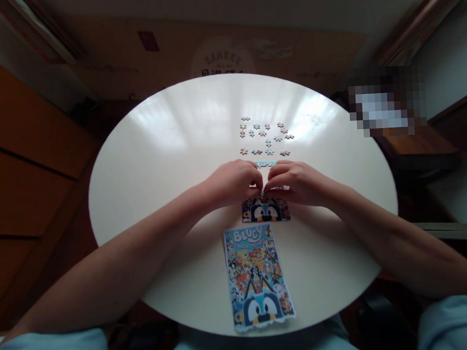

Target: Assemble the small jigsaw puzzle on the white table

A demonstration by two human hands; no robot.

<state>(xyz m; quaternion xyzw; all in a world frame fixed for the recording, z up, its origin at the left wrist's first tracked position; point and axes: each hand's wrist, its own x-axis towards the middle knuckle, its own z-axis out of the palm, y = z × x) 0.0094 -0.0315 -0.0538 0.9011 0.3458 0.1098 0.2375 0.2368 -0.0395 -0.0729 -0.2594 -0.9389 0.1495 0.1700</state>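
Observation:
My left hand is closed, its fingers curled and its thumb side at a small puzzle piece. From the other side, my right hand pinches the same piece with its fingertips. The piece stands tilted just above the partly assembled jigsaw puzzle, whose lower rows show a blue dog's face. A light-blue strip of puzzle pieces shows between the hands at the top. My hands hide much of the puzzle's middle. Nearer me lies the printed reference picture, titled "Bluey", with a ragged bottom edge.
Several loose puzzle pieces are spread beyond my hands. All of this rests on a white oval table with a glossy top. Orange cabinets stand at the left, and a wooden surface is at the right.

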